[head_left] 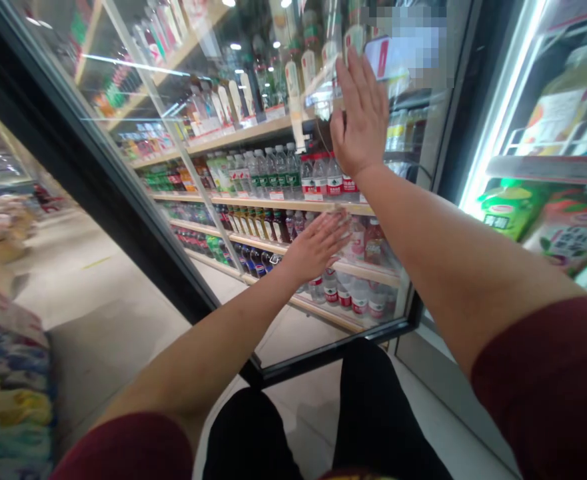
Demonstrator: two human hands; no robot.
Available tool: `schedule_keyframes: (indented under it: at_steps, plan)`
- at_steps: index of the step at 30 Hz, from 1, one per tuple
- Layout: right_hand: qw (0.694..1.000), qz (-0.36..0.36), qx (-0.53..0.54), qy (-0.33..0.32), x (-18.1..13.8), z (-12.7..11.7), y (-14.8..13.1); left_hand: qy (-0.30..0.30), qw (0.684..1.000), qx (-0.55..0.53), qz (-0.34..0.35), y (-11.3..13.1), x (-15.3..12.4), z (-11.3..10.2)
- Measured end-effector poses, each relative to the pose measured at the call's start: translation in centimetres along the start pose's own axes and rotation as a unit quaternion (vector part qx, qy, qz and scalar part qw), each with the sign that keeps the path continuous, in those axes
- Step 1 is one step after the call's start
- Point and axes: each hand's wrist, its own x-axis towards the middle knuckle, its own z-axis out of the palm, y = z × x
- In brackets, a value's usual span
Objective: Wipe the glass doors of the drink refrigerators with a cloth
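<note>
An open glass cooler door (338,343) with a black frame stands before me. My right hand (362,113) lies against the upper part of the pane, palm toward the glass, fingers stretched out and close together. Lower and to its left, my left hand (318,247) reaches to the same pane with its fingers spread and straight. A pale blur sits at the left fingertips; whether it is a reflection or something thin I cannot tell. No object shows in either hand. Both palms are hidden.
Shelves with several bottles (276,167) appear in the pane, seen through it or mirrored. At the right is a lit cooler with green packs (508,207) and a large bottle (568,100). Colourful packages (13,393) stand at lower left beside the pale floor (108,300).
</note>
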Motion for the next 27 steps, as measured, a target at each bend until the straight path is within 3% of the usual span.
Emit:
schedule_keyframes:
  at_steps: [2,5,8,11,13,19,24,27]
  plan:
    - [1.000,0.005,-0.014,0.006,0.0,0.0,-0.1,-0.001,1.000,-0.001,0.011,-0.8,0.8,-0.7]
    - [1.000,0.003,-0.015,0.008,-0.1,0.0,-0.3,0.044,0.997,0.009,-0.062,-1.7,2.3,-2.3]
    - [1.000,-0.004,-0.012,0.009,-0.1,-0.1,-0.4,0.063,0.992,0.008,-0.105,-0.7,2.7,-2.0]
    - [1.000,-0.006,-0.006,0.009,-0.3,-0.2,-0.5,0.023,0.999,-0.010,-0.039,0.6,2.0,-0.5]
    - [1.000,0.004,0.010,0.002,-0.4,-0.3,-0.6,0.009,1.000,-0.015,-0.005,0.1,2.1,-0.4]
    - [1.000,0.007,0.014,0.000,-0.1,-0.5,-0.6,0.063,0.996,-0.001,-0.058,-3.7,4.0,-3.7]
    - [0.999,0.001,0.036,-0.037,0.2,0.2,0.3,0.006,1.000,-0.015,-0.019,-2.0,1.9,-2.4]
    - [0.999,0.001,0.032,-0.019,0.3,0.6,0.6,-0.012,1.000,-0.018,0.010,-3.5,1.2,-3.6]
